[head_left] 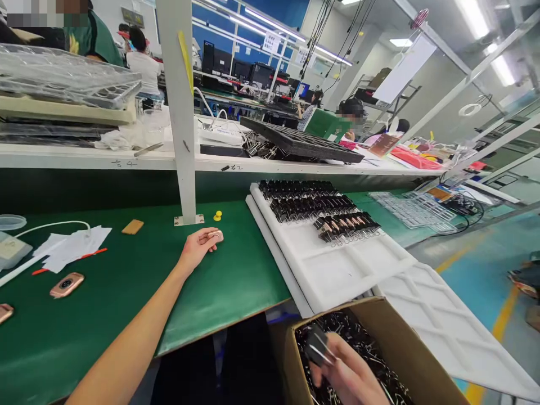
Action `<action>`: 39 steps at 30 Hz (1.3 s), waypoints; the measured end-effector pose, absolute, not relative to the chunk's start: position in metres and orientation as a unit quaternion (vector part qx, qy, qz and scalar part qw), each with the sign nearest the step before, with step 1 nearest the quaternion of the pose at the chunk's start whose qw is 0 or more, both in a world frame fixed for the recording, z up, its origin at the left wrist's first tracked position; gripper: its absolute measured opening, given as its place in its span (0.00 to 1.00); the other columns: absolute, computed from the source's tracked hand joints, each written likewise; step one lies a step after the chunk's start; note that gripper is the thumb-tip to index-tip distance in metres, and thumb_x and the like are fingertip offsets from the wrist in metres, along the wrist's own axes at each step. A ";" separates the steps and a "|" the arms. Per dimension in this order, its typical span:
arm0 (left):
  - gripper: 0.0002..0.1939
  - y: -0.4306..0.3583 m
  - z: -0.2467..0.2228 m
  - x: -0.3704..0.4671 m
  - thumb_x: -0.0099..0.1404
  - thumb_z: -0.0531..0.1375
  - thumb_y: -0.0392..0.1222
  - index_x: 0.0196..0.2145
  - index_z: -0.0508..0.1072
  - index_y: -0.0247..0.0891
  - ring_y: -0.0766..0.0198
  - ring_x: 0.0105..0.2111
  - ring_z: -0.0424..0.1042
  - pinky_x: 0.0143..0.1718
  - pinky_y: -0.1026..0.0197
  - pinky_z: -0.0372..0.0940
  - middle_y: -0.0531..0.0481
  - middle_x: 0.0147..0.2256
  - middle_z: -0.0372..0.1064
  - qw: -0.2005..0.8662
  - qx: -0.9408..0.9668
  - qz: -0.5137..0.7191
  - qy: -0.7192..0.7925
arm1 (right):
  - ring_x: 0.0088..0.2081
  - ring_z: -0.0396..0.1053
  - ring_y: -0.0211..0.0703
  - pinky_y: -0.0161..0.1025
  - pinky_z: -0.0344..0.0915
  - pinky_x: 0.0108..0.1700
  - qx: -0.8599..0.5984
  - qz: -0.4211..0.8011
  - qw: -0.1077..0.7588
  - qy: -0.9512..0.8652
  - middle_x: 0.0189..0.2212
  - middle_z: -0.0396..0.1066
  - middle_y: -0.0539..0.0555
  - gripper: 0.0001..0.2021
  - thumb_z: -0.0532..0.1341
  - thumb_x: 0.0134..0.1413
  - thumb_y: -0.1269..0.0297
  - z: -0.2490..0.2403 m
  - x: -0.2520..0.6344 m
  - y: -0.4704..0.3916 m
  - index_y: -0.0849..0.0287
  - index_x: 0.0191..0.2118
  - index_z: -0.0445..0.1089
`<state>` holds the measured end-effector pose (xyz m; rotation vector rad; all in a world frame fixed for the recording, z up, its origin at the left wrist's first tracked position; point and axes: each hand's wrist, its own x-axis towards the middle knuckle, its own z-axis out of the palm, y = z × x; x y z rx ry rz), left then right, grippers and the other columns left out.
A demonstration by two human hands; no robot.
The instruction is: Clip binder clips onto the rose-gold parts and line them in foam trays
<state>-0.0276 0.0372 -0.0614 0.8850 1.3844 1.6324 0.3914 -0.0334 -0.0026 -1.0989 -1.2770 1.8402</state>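
Observation:
My left hand (198, 247) is closed around a small rose-gold case (216, 236), held over the green mat just in front of the white post. In my right hand (348, 368) is a black binder clip (317, 344), slightly blurred, above a cardboard box (388, 332) full of such clips. Beyond the box, a white foam tray (324, 275) bears rows of black binder clips (304, 199); the nearest row (348, 226) has rose-gold pieces gripped in the clips. Another rose-gold case (67, 284) with a dark round part lies at the left.
A yellow knob (217, 215) and a tan block (133, 226) are on the green mat (236, 281). White papers (76, 247) and a red stick lie left. The white post (179, 112) rises to a shelf with a black tray (299, 140). Other people sit beyond.

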 end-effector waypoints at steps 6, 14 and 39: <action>0.25 0.035 -0.062 -0.032 0.51 0.75 0.50 0.43 0.79 0.34 0.63 0.26 0.72 0.30 0.60 0.66 0.42 0.36 0.80 0.405 0.335 0.675 0.518 | 0.38 0.74 0.43 0.40 0.71 0.46 -0.316 0.792 0.343 -0.394 0.39 0.77 0.57 0.31 0.79 0.38 0.53 -0.018 0.243 0.008 0.60 0.49 0.78; 0.24 0.035 -0.059 -0.034 0.53 0.75 0.50 0.44 0.81 0.34 0.63 0.27 0.72 0.30 0.60 0.66 0.40 0.39 0.80 0.415 0.327 0.686 0.500 | 0.24 0.69 0.37 0.35 0.64 0.26 -0.269 0.804 0.368 -0.381 0.24 0.72 0.52 0.22 0.71 0.49 0.45 -0.061 0.154 0.090 0.64 0.33 0.76; 0.26 0.034 -0.053 -0.036 0.50 0.76 0.48 0.44 0.81 0.34 0.64 0.27 0.71 0.30 0.60 0.66 0.44 0.35 0.79 0.453 0.259 0.698 0.491 | 0.26 0.71 0.40 0.39 0.67 0.30 -0.208 0.729 0.351 -0.549 0.28 0.75 0.49 0.27 0.69 0.55 0.52 -0.076 0.144 0.130 0.59 0.56 0.68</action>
